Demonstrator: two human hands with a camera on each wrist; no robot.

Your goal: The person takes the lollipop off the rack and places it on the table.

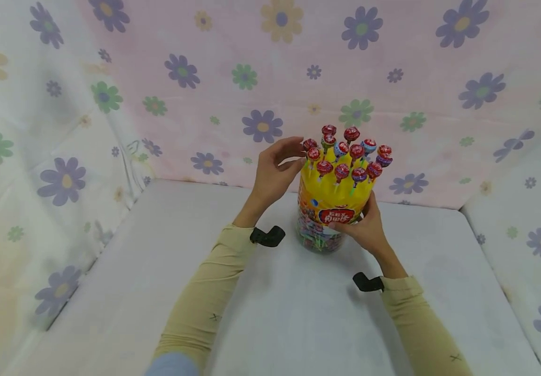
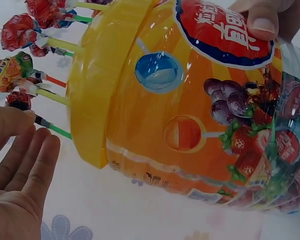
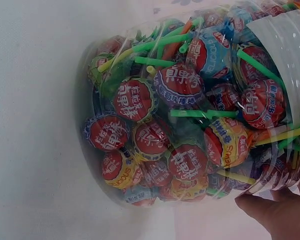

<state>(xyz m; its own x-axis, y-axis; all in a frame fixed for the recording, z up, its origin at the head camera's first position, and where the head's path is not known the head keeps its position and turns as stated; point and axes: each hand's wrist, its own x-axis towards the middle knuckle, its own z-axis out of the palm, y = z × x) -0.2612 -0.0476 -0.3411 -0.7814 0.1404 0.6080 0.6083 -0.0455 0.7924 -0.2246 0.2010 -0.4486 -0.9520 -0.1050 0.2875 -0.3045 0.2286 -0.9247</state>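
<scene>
The nearest lollipop [image 2: 18,99] sits at the tips of the left hand [image 1: 275,169], its stick running into the yellow lid [image 2: 92,90]; whether that part-open hand pinches it cannot be told. The right hand [image 1: 370,225] grips the jar's [image 1: 314,230] right side.

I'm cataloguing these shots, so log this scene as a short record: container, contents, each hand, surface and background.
Container: clear jar with a yellow lid and a printed label
Contents: wrapped lollipops, seen through the clear wall; more stand on sticks in the lid
Left hand: at a lollipop on the lid's left edge; grip unclear
Right hand: holds the jar's side, thumb by the label
Surface: pale table
Background: flowered cloth
</scene>
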